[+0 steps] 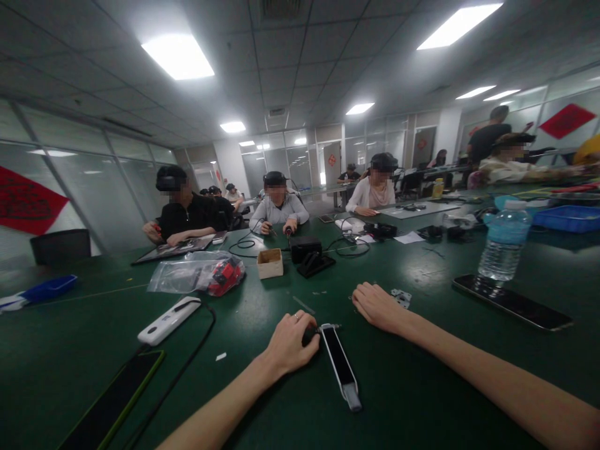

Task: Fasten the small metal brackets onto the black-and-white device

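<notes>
A wide room with a panelled ceiling (328, 37), bright light panels (178, 56) and glass partitions (103, 187) surrounds a long green table (262, 400). On its far side sit people in dark headgear: one in a black shirt (187, 215) to the left, one in a grey top (285, 212) in the middle, one in a pale cardigan (365, 195) further right. At the near middle, the left hand (291, 342), a ring on one finger, rests on the table with thumb and fingers curled round a small dark object (309, 335), which sits between them. Just to the right of that object lies a narrow device (340, 362) with a black face and a pale frame, its grey end toward the near edge. The right hand (377, 305) lies palm down, a little farther off, its fingers bent together against the tabletop; whether it holds anything underneath, I cannot tell. A small metal plate (402, 298) sits just beside it, on the right. To the left are a white power strip (169, 320) with a black cable (199, 340), a green-edged phone (112, 403) and a clear bag (199, 273) with red and black pieces. Beyond the hands stands a small open box (270, 267); at the right, a water bottle (502, 247) stands by a black phone (513, 303).
</notes>
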Available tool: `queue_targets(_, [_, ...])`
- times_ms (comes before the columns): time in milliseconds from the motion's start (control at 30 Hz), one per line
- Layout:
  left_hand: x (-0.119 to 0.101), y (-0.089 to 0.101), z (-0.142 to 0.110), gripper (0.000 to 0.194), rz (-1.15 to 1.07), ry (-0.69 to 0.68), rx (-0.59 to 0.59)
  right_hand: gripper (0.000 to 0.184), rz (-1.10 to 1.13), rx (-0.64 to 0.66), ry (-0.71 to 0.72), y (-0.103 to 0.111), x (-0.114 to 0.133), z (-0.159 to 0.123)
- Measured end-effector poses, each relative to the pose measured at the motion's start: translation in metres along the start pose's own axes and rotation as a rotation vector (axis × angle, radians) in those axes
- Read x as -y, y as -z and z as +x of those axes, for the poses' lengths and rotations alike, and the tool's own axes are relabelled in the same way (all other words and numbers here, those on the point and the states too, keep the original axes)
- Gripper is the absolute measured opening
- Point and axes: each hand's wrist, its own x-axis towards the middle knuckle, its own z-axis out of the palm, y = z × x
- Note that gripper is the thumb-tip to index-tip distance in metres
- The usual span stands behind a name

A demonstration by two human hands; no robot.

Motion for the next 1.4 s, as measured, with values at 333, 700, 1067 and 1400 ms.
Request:
queue_targets(333, [0.002,-0.006,-0.006,0.022,0.163,-0.318,-0.155,0.018,0.656,-0.133,0.133,0.024,0.072,-0.010])
queue_targets(700, [0.005,-0.005,-0.009,0.019,0.200,-0.446,-0.234,0.019,0.688,-0.133,0.222,0.022,0.081,-0.013])
queue_targets(1067, [0.004,-0.006,-0.007,0.014,0.221,-0.451,-0.359,0.015,0.650,-0.147,0.214,0.021,0.079,-0.014])
queue_targets(1400, [0.006,-0.010,-0.005,0.009,0.186,-0.553,-0.517,0.007,0.682,-0.180,0.177,0.014,0.082,-0.014])
